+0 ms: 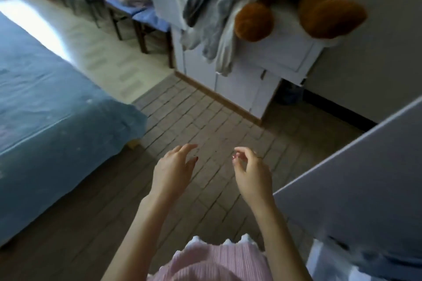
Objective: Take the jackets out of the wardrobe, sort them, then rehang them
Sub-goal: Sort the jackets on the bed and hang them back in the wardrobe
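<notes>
Both hands are held out empty over the tiled floor. The left hand is seen with its fingers loosely extended and slightly spread; its grip is open and nothing is held. The right hand is seen with fingers relaxed and gently curled, thumb and forefinger close together, yet nothing is pinched between them.

A white panel, judged to be the open wardrobe door, is seen at the right edge, just beside the right forearm. Below it, a blurred patch of blue-grey cloth is glimpsed; whether it is one of the jackets cannot be told. No jacket is clearly shown inside the wardrobe, whose interior lies out of view.

A bed under a blue cover is seen to the left, well apart from the wardrobe. A heap of clothes and a brown plush toy are piled on a white cabinet ahead.

The step in hand is judged to be an early one: a turn toward the wardrobe between carries. For the next move, the view and both hands would need to be brought right, and a hanger or collar gripped so that a jacket can be lifted out and laid on the bed for sorting.
</notes>
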